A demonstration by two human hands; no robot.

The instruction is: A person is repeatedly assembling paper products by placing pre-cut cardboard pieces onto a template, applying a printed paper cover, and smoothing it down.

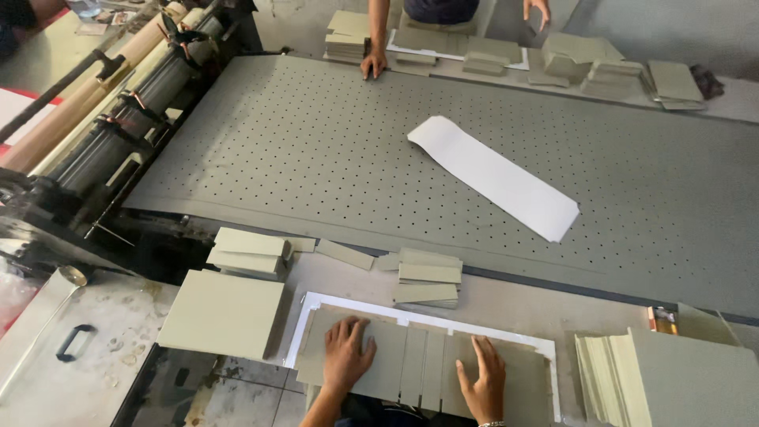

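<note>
Crosswise, flat boards [411, 364] (under both hands [345, 353])

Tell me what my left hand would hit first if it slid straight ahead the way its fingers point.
Probably the small stack of grey boards just beyond the white sheet's edge. The left hand lies flat on grey board pieces, fingers pointing forward and slightly right; its exact line is uncertain.

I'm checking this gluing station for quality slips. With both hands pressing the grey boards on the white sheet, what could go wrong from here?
1. The grey boards lie close together under the left hand and right hand; uneven pressure could skew them on the white sheet.
2. The loose white strip on the perforated belt may drift crooked.
</note>
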